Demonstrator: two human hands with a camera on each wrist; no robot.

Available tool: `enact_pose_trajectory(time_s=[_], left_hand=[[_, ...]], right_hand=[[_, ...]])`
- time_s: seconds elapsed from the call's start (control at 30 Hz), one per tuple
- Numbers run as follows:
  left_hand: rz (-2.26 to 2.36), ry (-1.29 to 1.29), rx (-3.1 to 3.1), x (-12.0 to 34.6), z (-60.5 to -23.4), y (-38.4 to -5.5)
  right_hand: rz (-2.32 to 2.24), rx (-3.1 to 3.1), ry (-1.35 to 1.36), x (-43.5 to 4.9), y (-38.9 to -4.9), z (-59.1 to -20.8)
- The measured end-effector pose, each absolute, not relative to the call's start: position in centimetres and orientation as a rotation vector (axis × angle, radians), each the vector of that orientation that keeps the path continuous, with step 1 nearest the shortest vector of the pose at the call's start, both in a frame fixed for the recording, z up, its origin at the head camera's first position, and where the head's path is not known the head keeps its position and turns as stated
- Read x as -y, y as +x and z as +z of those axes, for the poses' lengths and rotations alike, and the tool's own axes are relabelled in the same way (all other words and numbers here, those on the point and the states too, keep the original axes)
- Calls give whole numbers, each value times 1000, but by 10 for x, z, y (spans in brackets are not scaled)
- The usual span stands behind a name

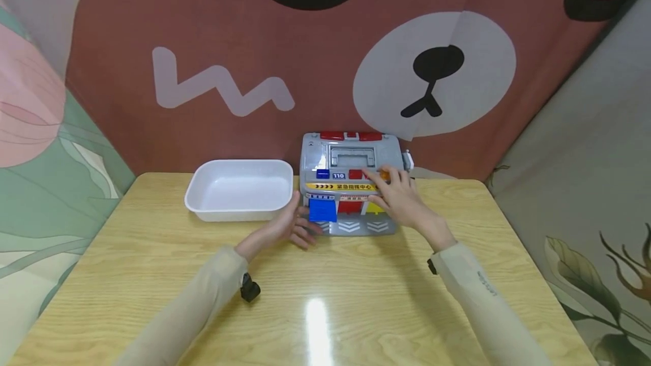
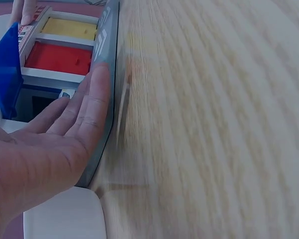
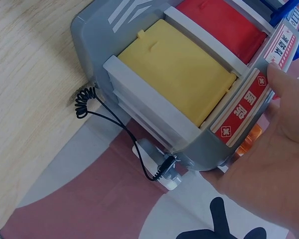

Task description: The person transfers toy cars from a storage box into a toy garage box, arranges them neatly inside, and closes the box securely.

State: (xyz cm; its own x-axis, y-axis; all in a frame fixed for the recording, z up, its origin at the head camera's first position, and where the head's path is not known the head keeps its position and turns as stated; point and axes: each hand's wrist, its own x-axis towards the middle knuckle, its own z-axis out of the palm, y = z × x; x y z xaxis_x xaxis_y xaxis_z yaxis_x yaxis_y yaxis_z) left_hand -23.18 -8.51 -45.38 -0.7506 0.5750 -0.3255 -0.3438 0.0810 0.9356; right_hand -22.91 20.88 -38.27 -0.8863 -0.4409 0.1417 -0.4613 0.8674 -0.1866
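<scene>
A grey toy emergency station stands on the table with a blue, a red and a yellow door along its front. Its blue door is swung outward, with a dark bay under it. The red door and yellow door are closed. My left hand is at the station's front left corner, palm up, straight fingers across the front of the blue bay. My right hand rests on the top right, index finger reaching to the red button and thumb at the front edge.
A white plastic tub stands just left of the station, behind my left wrist. On the station's right side a small white-and-grey piece hangs with a coiled black cord. A printed curtain closes off the table's back edge.
</scene>
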Motion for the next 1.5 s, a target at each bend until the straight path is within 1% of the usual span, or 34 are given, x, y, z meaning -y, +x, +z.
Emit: enact_pose_trajectory(time_s=[0.4, 0.63, 0.73, 0.83, 1.0, 1.17, 1.33, 1.5], left_hand=[[1820, 276, -1761, 84, -451, -227], [1917, 286, -2169, 91, -441, -220], [1890, 386, -2453, 90, -434, -220], [1822, 547, -2735, 85, -428, -221], [1680, 791, -2988, 76, -421, -225], [1432, 977, -3083, 65, -417, -233], [1184, 1112, -3020, 60, -411, -239], [915, 1159, -2976, 61, -401, -243]], right_hand=[[323, 2933, 725, -210, -230, -378], [341, 2950, 715, -208, -229, -377], [344, 2947, 713, -209, -230, -377], [343, 2957, 706, -209, -231, -378], [340, 2964, 702, -209, -231, -379], [340, 2955, 706, -209, -231, -379], [346, 2962, 708, -209, -231, -378], [364, 2967, 708, -209, -230, -377]])
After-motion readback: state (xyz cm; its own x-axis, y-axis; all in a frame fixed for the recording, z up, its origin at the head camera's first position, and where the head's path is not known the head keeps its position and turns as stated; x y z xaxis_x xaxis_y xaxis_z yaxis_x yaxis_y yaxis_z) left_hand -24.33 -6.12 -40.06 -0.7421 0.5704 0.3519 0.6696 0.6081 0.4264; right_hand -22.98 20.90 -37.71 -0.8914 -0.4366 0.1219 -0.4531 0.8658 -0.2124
